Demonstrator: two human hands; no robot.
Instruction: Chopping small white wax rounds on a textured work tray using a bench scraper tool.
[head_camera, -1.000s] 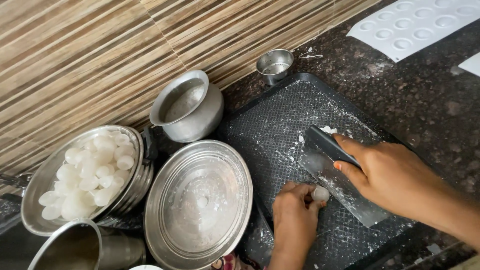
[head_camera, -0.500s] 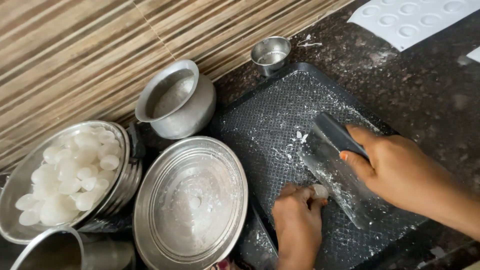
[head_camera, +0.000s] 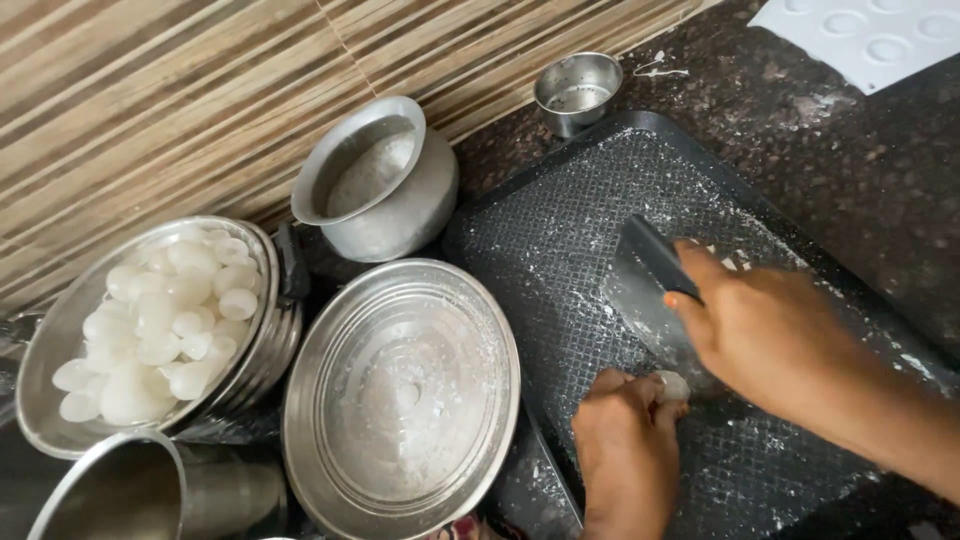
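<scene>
My right hand grips the dark handle of a flat metal scraper, whose blade rests on a black textured tray dusted with flour. My left hand is at the tray's near edge, its fingertips pinching a small white dough piece right beside the blade. Scattered flour and crumbs lie on the tray around both hands.
Left of the tray is a flour-dusted steel lid or plate. A steel bowl holds several white dough balls. A round steel pot and a small steel cup stand by the striped wall. A white dimpled sheet lies at the far right.
The view has shifted, so everything sits more to the right. My right hand has slid the scraper slightly towards the dough piece; my left hand keeps pinching it.
</scene>
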